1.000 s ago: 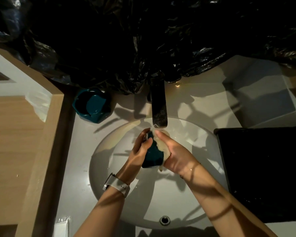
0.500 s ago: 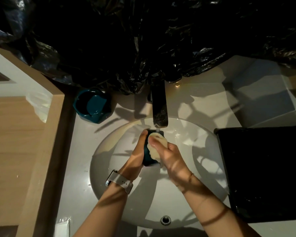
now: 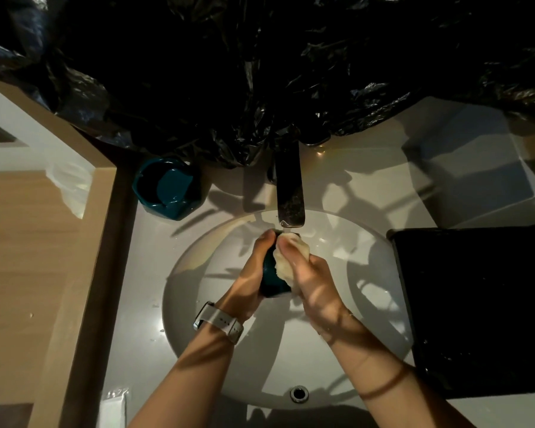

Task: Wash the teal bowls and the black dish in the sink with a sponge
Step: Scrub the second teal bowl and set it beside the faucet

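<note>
Under the faucet [image 3: 290, 193], at the 12 o'clock side of the white sink [image 3: 337, 350], both hands meet over the basin. The left hand [image 3: 247, 279], with a pale watch [image 3: 218, 321] on its wrist, has its grip wrapped around a teal bowl [image 3: 271, 281], held on edge. The right hand [image 3: 317, 284] has its grip clenched on a pale sponge [image 3: 286, 264], pressed against the bowl's right side just below the spout. A second teal bowl [image 3: 167, 191] sits on the bench [image 3: 142, 273] at 10 o'clock of the sink. At 3 o'clock lies the black dish [image 3: 476, 304], touching the sink's rim. Black plastic sheeting [image 3: 260, 72] hangs behind the faucet.
</note>
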{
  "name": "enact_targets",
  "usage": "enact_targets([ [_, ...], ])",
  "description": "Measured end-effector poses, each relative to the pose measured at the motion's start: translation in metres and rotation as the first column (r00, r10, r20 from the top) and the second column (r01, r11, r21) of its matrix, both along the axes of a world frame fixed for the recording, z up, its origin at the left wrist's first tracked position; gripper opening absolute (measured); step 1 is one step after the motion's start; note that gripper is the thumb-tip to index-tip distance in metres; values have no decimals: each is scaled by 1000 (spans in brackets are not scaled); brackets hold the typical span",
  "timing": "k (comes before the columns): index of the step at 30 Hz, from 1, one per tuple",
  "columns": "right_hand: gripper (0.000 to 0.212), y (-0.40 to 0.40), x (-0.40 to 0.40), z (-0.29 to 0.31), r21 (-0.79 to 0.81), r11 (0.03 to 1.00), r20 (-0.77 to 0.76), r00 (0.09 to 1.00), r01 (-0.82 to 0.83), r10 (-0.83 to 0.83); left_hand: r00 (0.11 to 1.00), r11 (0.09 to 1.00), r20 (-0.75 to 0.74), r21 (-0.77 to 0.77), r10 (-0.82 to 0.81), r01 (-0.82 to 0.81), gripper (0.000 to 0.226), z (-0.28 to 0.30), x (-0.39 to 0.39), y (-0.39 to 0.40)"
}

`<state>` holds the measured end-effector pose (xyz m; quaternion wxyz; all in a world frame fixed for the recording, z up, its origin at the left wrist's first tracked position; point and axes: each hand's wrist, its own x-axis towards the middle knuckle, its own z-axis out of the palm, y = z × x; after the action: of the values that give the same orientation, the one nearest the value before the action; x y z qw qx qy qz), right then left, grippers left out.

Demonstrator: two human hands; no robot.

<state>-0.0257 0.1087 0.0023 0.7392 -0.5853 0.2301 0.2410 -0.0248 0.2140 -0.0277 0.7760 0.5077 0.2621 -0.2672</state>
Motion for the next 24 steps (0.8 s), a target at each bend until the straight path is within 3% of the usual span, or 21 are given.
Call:
enact_targets([
  [4,40,-12,16,-7,175,979,-244,968,106,-62,979,987,198,161,-57,25,57,-13,-4,-1],
  [7,33,-17,27,-7,211,977,-233,972,40,11,975,983,214,180,-58,19,58,-14,-8,1],
  [9,31,-12,22,-5,147,989,-194,980,-11,40,988,993,150,119,-25,7,67,-10,-6,2],
  [12,16,-1,6,-9,-61,992,12,994,-112,113,984,998,-175,-47,41,-50,70,-4,1,5],
  [14,15,7,0,-11,-105,988,64,991,-110,117,973,994,-228,-89,47,-69,71,-9,-2,6],
  [17,27,13,13,-12,-131,991,-95,995,-3,-9,988,992,-116,-64,105,-113,67,-11,-9,3],
  [20,47,6,31,-9,102,994,-292,956,35,-4,992,996,116,67,52,-60,59,-14,-16,4],
  [22,40,6,31,-11,101,995,-248,969,1,25,980,997,194,58,47,-59,59,-15,-19,8],
  [24,22,10,18,-12,-7,998,-107,993,-57,55,990,993,82,-54,112,-108,65,-10,-15,12],
])
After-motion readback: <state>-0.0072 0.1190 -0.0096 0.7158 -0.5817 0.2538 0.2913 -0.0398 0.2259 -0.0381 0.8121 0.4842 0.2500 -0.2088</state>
